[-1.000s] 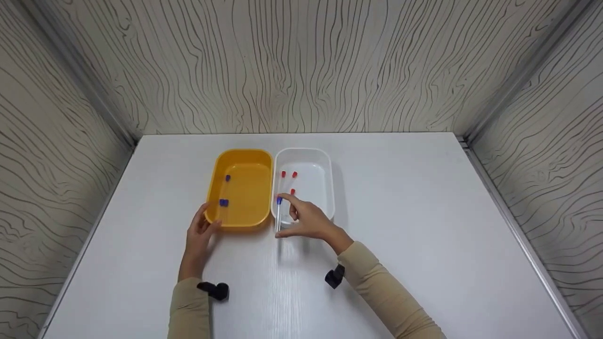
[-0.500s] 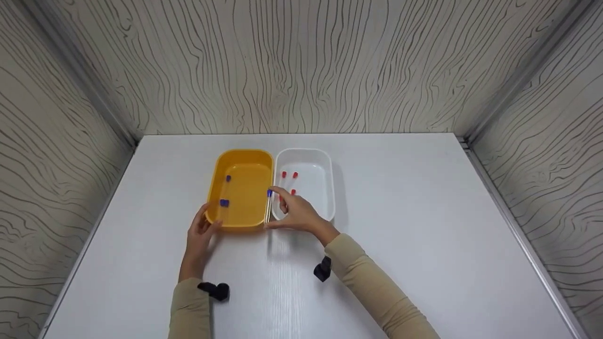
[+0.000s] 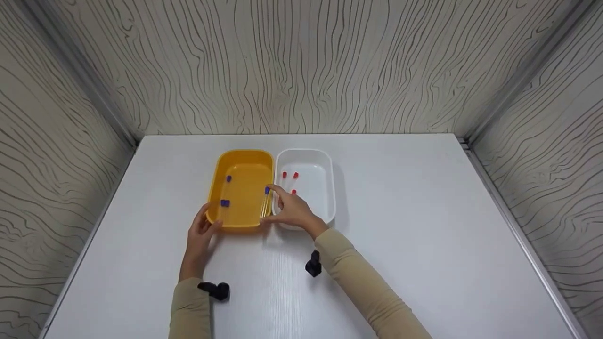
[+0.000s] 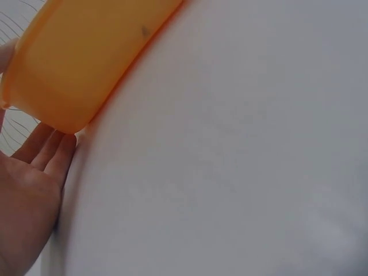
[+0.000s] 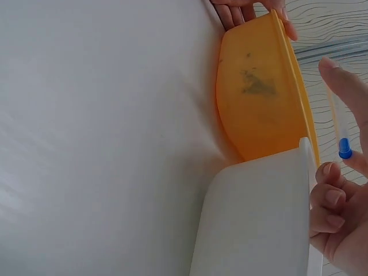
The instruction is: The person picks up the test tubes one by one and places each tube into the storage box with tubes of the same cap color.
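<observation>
My right hand (image 3: pixel 293 210) pinches a clear test tube with a blue cap (image 3: pixel 267 190) end to end, the thumb at its bottom and the index finger at the cap. It is above the right side of the yellow tray (image 3: pixel 249 221). The right wrist view shows the held test tube (image 5: pixel 339 123) over the trays' rims. My left hand (image 3: pixel 200 233) grips the yellow tray's near left corner, thumb at the rim and fingers along the outer wall. Inside that tray, on the left, lie several blue-capped tubes (image 3: pixel 225 203).
A white tray (image 3: pixel 330 188) stands right beside the yellow one. In it lie several tubes with red caps (image 3: pixel 296 175), partly hidden by my right hand. Both trays stand on a white table (image 3: pixel 400 212) with wood-patterned walls (image 3: pixel 301 66) around it.
My right hand has moved left and slightly away from me with the blue-capped tube, from the white tray's near left edge to over the yellow tray. The left hand has stayed put.
</observation>
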The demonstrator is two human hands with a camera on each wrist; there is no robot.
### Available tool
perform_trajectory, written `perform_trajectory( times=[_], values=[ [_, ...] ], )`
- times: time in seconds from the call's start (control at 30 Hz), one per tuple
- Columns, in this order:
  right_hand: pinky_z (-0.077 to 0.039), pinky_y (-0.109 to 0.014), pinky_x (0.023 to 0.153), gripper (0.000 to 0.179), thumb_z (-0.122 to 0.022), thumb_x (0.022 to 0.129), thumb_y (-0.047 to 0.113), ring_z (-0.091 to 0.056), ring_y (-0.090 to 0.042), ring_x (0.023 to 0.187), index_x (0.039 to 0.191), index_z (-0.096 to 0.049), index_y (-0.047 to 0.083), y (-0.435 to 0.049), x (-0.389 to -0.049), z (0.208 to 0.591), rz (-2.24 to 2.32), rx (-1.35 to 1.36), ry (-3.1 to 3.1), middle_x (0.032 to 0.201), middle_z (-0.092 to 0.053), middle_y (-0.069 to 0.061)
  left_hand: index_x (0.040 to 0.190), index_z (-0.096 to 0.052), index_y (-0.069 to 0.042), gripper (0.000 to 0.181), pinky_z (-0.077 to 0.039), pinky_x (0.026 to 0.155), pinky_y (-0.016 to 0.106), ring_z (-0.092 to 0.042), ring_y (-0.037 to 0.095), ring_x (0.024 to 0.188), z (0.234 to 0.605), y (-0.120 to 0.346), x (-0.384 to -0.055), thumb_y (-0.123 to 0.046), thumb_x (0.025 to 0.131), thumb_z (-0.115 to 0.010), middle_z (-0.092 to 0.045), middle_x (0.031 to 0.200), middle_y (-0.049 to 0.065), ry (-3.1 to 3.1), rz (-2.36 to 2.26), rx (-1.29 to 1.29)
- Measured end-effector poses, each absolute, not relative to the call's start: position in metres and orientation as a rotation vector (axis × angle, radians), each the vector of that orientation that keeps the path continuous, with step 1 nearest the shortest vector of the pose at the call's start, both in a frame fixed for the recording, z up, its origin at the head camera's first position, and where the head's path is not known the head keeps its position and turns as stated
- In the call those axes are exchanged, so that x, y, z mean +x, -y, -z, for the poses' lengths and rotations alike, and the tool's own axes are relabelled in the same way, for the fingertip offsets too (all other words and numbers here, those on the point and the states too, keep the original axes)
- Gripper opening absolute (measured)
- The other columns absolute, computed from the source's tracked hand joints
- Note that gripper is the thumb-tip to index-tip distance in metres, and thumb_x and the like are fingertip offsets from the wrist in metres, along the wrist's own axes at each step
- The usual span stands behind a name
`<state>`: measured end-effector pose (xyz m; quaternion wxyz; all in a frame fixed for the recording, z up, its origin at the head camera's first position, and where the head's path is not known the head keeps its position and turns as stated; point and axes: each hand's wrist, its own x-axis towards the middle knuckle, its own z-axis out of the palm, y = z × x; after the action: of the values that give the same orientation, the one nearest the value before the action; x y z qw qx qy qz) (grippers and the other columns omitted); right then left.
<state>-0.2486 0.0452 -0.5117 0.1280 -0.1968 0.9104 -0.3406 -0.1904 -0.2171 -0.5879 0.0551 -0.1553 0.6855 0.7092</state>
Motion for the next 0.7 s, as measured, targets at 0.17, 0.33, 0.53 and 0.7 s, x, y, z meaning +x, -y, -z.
perform_trajectory(
  times=[0.17,0.33,0.53,0.7],
  values=[
    [-0.028,-0.022,0.056,0.096,-0.082,0.069,0.049,-0.036,-0.01,0.063,0.149,-0.035,0.023,-0.043,-0.2504,0.5132,0.975,-0.543,-2.649,0.07,-0.041,0.005,0.15,-0.029,-0.034,0.067,-0.028,0.122,0.04,-0.035,0.02,0.145,0.59,0.2179,-0.1902,-0.031,0.092,-0.064,-0.024,0.162,0.002,-2.077,-2.175,-0.455],
    [-0.028,-0.022,0.054,0.097,-0.081,0.069,0.051,-0.035,-0.009,0.061,0.149,-0.034,0.023,-0.0413,-0.2506,0.5147,0.962,-0.534,-2.652,0.067,-0.04,0.006,0.15,-0.029,-0.034,0.067,-0.028,0.122,0.041,-0.035,0.021,0.144,0.5907,0.2187,-0.1907,-0.029,0.093,-0.063,-0.025,0.162,0.004,-2.078,-2.186,-0.446],
    [-0.032,-0.024,0.059,0.097,-0.081,0.069,0.051,-0.04,-0.011,0.067,0.149,-0.033,0.024,-0.0397,-0.2512,0.5173,0.932,-0.515,-2.649,0.072,-0.04,0.006,0.15,-0.031,-0.033,0.065,-0.028,0.123,0.041,-0.036,0.021,0.144,0.592,0.2184,-0.1915,-0.028,0.093,-0.063,-0.025,0.161,0.004,-2.088,-2.192,-0.445],
    [-0.031,-0.022,0.058,0.098,-0.081,0.07,0.052,-0.04,-0.011,0.067,0.149,-0.033,0.021,-0.0385,-0.2522,0.5187,0.899,-0.529,-2.663,0.071,-0.04,0.006,0.15,-0.03,-0.03,0.065,-0.026,0.123,0.041,-0.03,0.025,0.148,0.5907,0.2179,-0.1906,-0.026,0.094,-0.061,-0.024,0.162,0.006,-2.142,-2.174,-0.408]
  ],
)
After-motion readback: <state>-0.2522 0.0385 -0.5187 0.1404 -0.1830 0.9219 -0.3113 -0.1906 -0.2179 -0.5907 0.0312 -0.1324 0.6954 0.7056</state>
